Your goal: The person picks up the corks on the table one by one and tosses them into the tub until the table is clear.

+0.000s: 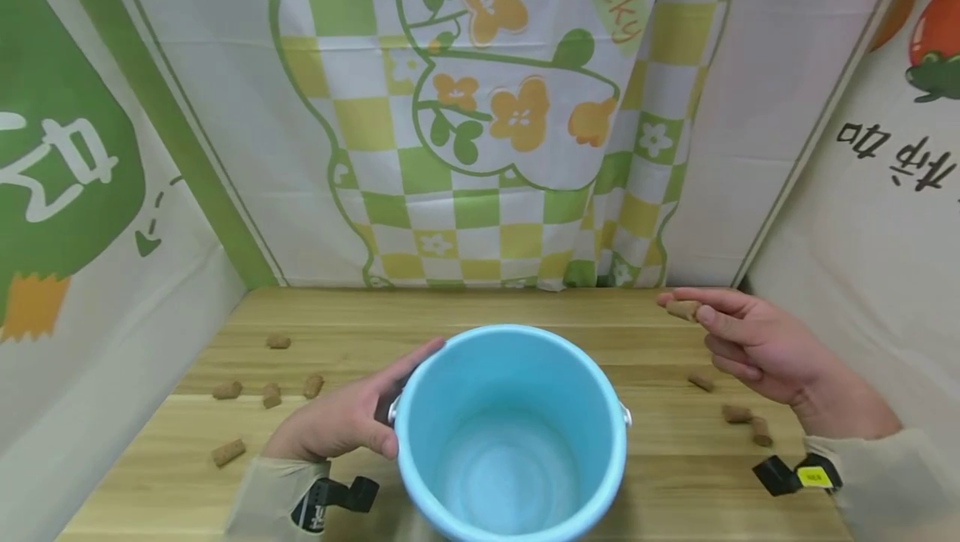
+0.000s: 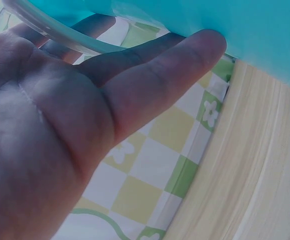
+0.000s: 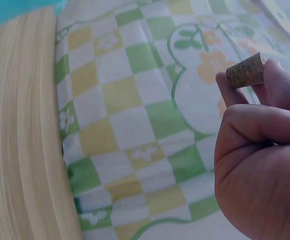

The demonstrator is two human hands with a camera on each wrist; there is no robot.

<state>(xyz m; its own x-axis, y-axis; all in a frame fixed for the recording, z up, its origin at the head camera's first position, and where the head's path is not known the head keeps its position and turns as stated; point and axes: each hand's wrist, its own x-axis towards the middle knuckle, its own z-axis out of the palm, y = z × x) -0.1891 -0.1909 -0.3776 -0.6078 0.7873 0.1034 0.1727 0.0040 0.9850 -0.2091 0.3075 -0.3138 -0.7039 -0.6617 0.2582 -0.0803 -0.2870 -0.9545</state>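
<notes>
A light blue bucket (image 1: 510, 342) stands upright on the wooden table, its inside showing no objects. My left hand (image 1: 348, 417) rests against the bucket's left side, fingers behind and thumb in front near the handle joint; in the left wrist view the straight fingers of the hand (image 2: 85, 100) touch the blue wall (image 2: 265, 40). Over the table's right side, my right hand (image 1: 780, 350) pinches a cork (image 1: 682, 309) between thumb and fingers. The right wrist view shows that cork (image 3: 246, 71) held at the fingertips of the hand (image 3: 265, 150).
Several loose corks lie left of the bucket, among them one (image 1: 228, 452) nearest the front and one (image 1: 278, 342) farthest back. Three corks, including one (image 1: 701, 383), lie beneath and beside my right hand. A patterned curtain (image 1: 480, 217) hangs behind the table (image 1: 360, 317).
</notes>
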